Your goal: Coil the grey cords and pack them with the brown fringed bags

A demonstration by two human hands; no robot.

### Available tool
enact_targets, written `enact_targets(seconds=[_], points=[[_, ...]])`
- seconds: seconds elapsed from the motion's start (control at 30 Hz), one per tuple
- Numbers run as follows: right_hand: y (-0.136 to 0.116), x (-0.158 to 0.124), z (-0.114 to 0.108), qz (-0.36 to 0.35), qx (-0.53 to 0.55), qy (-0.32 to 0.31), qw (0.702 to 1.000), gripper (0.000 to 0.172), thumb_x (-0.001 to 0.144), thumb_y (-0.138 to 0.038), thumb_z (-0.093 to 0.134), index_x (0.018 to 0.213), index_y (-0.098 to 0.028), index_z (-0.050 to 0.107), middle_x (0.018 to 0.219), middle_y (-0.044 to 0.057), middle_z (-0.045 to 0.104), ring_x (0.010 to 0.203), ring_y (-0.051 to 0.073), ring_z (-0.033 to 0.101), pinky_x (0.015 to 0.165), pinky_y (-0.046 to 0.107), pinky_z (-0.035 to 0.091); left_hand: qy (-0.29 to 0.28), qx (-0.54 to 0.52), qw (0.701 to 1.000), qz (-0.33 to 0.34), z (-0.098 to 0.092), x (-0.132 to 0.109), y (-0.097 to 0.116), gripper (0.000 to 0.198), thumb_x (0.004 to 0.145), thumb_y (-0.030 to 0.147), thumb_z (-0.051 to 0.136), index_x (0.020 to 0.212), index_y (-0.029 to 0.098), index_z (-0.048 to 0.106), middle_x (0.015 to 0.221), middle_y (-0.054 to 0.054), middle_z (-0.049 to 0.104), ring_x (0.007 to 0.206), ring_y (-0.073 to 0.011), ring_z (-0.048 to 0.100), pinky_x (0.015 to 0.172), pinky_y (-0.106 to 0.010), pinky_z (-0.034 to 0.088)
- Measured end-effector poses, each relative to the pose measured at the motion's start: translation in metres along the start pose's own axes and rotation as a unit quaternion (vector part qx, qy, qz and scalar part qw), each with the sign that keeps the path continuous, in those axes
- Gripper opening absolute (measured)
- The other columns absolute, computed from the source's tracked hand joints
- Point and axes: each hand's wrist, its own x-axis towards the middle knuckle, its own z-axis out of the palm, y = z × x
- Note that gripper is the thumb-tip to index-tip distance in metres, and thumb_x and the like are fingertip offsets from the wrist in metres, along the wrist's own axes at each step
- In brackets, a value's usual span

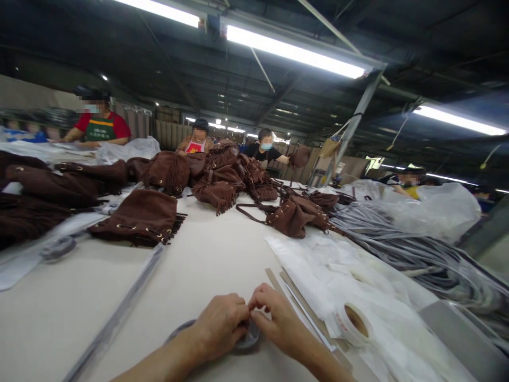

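My left hand (223, 324) is low in the middle of the view, its fingers curled closed over a grey coiled strap (249, 340) that seems wrapped in clear plastic. Part of the coil also shows behind my left wrist. Close beside it, my right hand (275, 320) has thumb and forefinger pinched together at the coil's upper edge, near the left fingertips. What lies in that pinch is too small to make out. A long grey strap in plastic (119, 313) stretches over the white table (214, 265) to my left.
Brown fringed drawstring bags (135, 215) lie about, with more heaped farther back. A tape roll (353, 323) stands on white sheets (318, 265) at right, beside flat strips (302, 302). Many grey straps (409, 244) are piled beyond. Several people work around the table.
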Motion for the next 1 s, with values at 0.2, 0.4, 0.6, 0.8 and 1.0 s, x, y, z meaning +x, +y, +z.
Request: enact_targets(seconds=[0.2, 0.4, 0.6, 0.8, 1.0], points=[[-0.012, -0.008, 0.002, 0.062, -0.022, -0.012, 0.998, 0.011, 0.069, -0.013, 0.063, 0.077, -0.019, 0.066, 0.070, -0.002, 0.064, 0.063, 0.013, 0.055, 0.062, 0.024, 0.039, 0.016, 0.000, 1.000, -0.017, 0.004, -0.001, 0.005, 0.016, 0.079, 0.014, 0.056, 0.091, 0.022, 0.063, 0.083, -0.002, 0.065, 0.079, -0.0199, 0.059, 0.071, -0.028, 0.044], [-0.007, -0.002, 0.009, 0.119, 0.001, -0.060, 0.991, 0.018, 0.060, -0.008, 0.064, 0.076, -0.016, 0.064, 0.070, 0.000, 0.069, 0.064, 0.014, 0.059, 0.056, 0.021, 0.038, 0.056, -0.065, 0.996, -0.009, 0.003, -0.003, 0.003, 0.013, 0.078, 0.009, 0.053, 0.085, 0.020, 0.055, 0.084, 0.000, 0.064, 0.078, -0.0171, 0.057, 0.069, -0.025, 0.042], [-0.007, 0.002, 0.002, 0.096, -0.057, -0.096, 0.989, 0.024, 0.064, -0.007, 0.055, 0.076, -0.018, 0.072, 0.069, 0.002, 0.071, 0.066, 0.015, 0.062, 0.058, 0.021, 0.038, -0.002, 0.006, 1.000, 0.026, -0.014, -0.016, 0.005, 0.012, 0.080, 0.025, 0.063, 0.084, 0.019, 0.053, 0.083, -0.001, 0.063, 0.073, -0.0177, 0.058, 0.062, -0.025, 0.042], [0.002, -0.002, -0.003, 0.011, -0.128, -0.151, 0.980, 0.020, 0.072, -0.010, 0.055, 0.079, -0.021, 0.071, 0.076, 0.001, 0.071, 0.074, 0.015, 0.062, 0.066, 0.023, 0.039, -0.057, 0.133, 0.986, 0.087, -0.015, -0.027, 0.014, 0.009, 0.082, 0.021, 0.061, 0.074, 0.019, 0.057, 0.079, 0.001, 0.065, 0.067, -0.0165, 0.061, 0.054, -0.024, 0.038], [0.008, -0.009, -0.013, -0.205, -0.216, -0.266, 0.917, 0.020, 0.076, -0.007, 0.054, 0.081, -0.025, 0.063, 0.079, -0.002, 0.067, 0.077, 0.015, 0.057, 0.068, 0.023, 0.038, -0.053, 0.138, 0.984, 0.103, -0.021, -0.026, 0.014, 0.010, 0.080, 0.020, 0.063, 0.071, 0.020, 0.059, 0.073, 0.002, 0.064, 0.061, -0.0143, 0.059, 0.050, -0.023, 0.035]])
